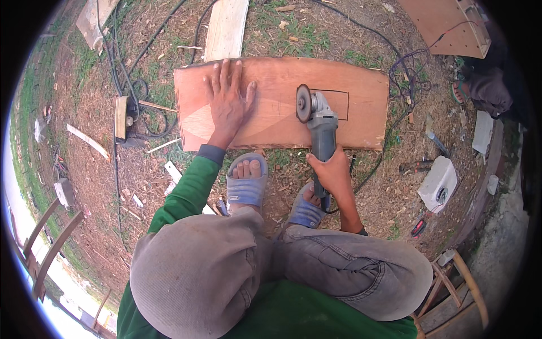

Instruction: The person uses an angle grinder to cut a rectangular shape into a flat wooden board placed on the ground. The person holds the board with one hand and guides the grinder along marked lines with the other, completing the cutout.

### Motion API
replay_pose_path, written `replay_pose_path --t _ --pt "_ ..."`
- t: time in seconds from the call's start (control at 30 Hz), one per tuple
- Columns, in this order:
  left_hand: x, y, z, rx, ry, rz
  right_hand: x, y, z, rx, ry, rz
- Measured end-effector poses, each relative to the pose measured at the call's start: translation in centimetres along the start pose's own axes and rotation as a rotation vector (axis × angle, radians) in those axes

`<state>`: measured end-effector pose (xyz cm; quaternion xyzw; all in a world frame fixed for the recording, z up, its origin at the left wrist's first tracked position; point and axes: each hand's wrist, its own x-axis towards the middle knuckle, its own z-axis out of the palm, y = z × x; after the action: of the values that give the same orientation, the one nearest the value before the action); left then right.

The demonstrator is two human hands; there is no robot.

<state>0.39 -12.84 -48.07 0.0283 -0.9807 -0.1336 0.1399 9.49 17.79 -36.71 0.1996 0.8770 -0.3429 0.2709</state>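
Observation:
A reddish wooden board with rough edges lies on the ground in front of my feet. My left hand rests flat on its left part, fingers spread toward the far edge. Wrapped round the body of an angle grinder is my right hand. The grinder's round disc stands on edge over the board, beside a dark rectangular outline marked on the wood. Whether the disc touches the board I cannot tell.
A pale plank lies beyond the board. Black cables run across the grass at left and right. A box-like wooden piece sits at far right, near another person's leg. A white block and a red-handled tool lie to the right.

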Motion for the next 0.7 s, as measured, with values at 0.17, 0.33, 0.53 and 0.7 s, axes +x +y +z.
replay_pose_path --t 0.17,0.33,0.53,0.7 --pt "-0.03 0.06 0.01 -0.001 -0.012 -0.013 -0.21 0.27 0.05 0.011 0.009 -0.034" --pt "-0.05 0.08 -0.03 0.003 -0.013 -0.013 -0.27 0.55 0.06 0.007 0.000 -0.034" --pt "-0.01 0.23 -0.19 -0.006 0.004 -0.005 -0.44 0.78 0.22 -0.028 0.009 -0.017" --pt "0.15 0.35 -0.40 0.002 0.001 -0.004 -0.64 0.80 0.85 0.001 0.058 -0.067"
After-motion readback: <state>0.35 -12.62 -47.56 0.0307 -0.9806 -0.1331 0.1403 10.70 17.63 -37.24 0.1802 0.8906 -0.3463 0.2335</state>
